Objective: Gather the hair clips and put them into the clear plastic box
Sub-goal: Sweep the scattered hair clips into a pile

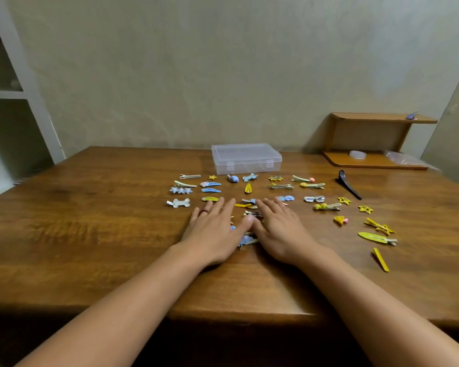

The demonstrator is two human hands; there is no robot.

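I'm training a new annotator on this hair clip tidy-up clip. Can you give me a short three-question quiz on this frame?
1. True or false: the clear plastic box has its lid closed.
2. Multiple choice: the long black clip lies A) left of the box, B) right of the box, C) inside the box.
3. Fill in: the left hand and right hand lie flat, fingers straight, over a small pile of ____ on the table.

Key: 1 true; 2 B; 3 hair clips.
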